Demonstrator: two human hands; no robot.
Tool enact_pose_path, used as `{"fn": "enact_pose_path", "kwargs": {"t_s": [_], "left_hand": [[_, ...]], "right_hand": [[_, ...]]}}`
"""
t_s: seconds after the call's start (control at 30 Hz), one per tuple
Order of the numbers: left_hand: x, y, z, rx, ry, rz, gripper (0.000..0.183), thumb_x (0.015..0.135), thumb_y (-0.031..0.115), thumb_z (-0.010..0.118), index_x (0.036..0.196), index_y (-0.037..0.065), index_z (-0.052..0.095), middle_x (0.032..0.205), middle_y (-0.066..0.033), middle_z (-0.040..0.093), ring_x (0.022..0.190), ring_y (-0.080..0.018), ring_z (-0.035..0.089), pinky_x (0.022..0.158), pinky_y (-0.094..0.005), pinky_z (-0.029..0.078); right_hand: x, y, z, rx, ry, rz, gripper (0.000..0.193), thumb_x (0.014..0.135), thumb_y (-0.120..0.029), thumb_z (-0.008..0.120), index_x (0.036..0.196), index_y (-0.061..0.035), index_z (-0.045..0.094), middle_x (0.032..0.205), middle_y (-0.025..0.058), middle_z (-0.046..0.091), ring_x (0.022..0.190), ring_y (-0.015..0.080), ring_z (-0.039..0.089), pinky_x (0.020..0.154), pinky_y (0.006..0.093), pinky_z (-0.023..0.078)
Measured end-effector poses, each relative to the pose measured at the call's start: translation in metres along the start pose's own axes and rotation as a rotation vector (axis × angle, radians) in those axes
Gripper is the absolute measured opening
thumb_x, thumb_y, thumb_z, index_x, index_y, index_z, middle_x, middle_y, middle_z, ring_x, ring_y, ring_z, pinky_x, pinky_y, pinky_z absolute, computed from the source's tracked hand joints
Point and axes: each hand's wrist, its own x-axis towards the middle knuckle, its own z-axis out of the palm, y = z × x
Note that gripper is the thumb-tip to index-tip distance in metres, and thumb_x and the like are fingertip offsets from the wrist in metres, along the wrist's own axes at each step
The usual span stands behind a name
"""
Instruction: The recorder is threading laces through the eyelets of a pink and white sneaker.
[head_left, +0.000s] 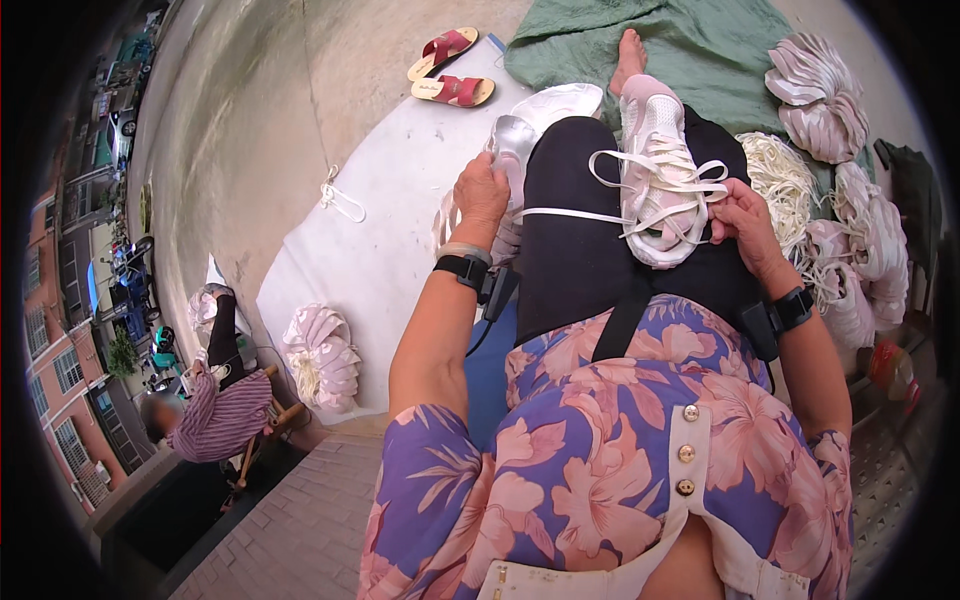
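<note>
A pale pink and white sneaker point(660, 135) lies on my lap, toe pointing away, with loose white lace loops point(672, 178) across its front. One stretch of white shoelace point(570, 213) runs taut leftward from the sneaker over my thigh. My left hand point(482, 195) is closed at the left end of that stretch; its fingertips are partly hidden. At the sneaker's right edge, my right hand point(742, 222) pinches the lace beside the eyelets. Just beyond my left hand are a shiny silver curved piece point(512, 137) and stacked pale shoe parts point(560, 100).
A heap of white laces point(780, 185) and bundled pink-white shoe parts point(820, 100) lie to the right. Another bundle point(322, 355) rests on the white sheet point(350, 260) at left, near a loose lace point(340, 195). Red sandals point(455, 91) stand ahead. A seated person point(225, 415) is at far left.
</note>
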Motion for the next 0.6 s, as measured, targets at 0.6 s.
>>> {"fn": "enact_pose_path", "kwargs": {"t_s": [0.6], "left_hand": [[0.007,-0.047,-0.056,0.444,0.122,-0.229,0.027,0.079,0.03,0.054,0.08,0.004,0.059,0.073,-0.0196,0.063,0.07,-0.0382,0.061,0.063,-0.0458,0.048]], "right_hand": [[-0.01,-0.013,0.013,-0.058,-0.078,-0.074,0.029,0.077,-0.007,0.059,0.104,-0.0024,0.05,0.078,-0.0012,0.05,0.06,0.0043,0.047,0.055,0.0171,0.041]]}}
